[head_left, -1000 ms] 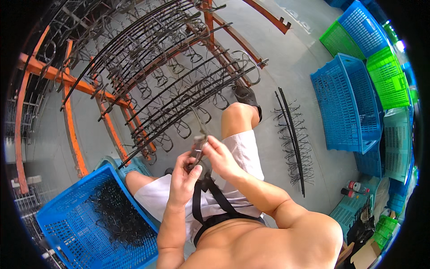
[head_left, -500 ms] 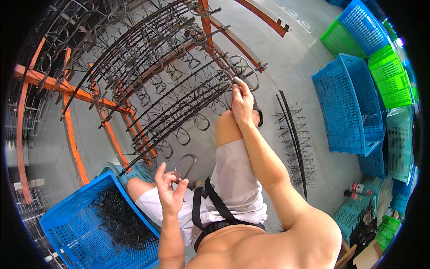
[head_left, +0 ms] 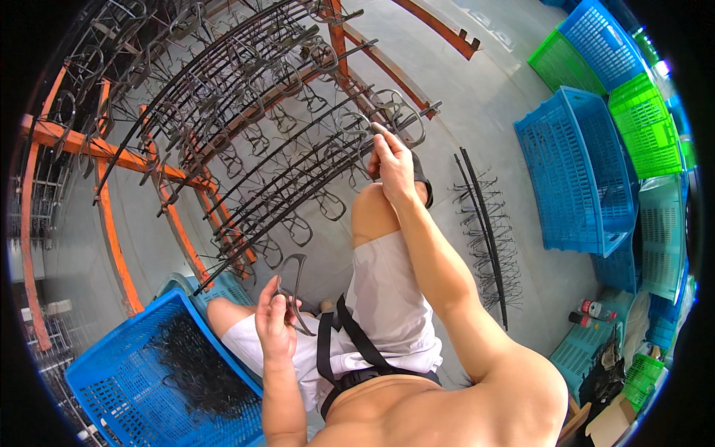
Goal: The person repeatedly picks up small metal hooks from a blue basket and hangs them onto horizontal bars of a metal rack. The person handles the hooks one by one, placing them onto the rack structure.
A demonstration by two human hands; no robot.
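Observation:
My left hand (head_left: pixel 275 322), raised over my lap, pinches a grey loop-shaped piece (head_left: pixel 300 279) between thumb and fingers. My right hand (head_left: pixel 392 160) reaches forward above my knee to the near right end of the hanging rods. Its fingers are closed on another grey loop-shaped piece (head_left: pixel 409 112) there. Black rods (head_left: pixel 298 182) on the rack carry several similar loops on small hooks. To my left stands a blue plastic crate (head_left: pixel 112 365) holding a heap of thin black pieces (head_left: pixel 197 365) whose kind I cannot make out.
An orange metal rack frame (head_left: pixel 112 238) supports the rods in front and to the left. Two black rods with thin wire hooks (head_left: pixel 488 238) lie on the floor at right. Blue crates (head_left: pixel 547 171) and green crates (head_left: pixel 646 127) are stacked along the right side. Bottles (head_left: pixel 588 309) lie near them.
My left fingers have closed around the loop, which has turned more upright. My right hand stays at the rod's end, with its fingers shifted slightly. The view has moved a little.

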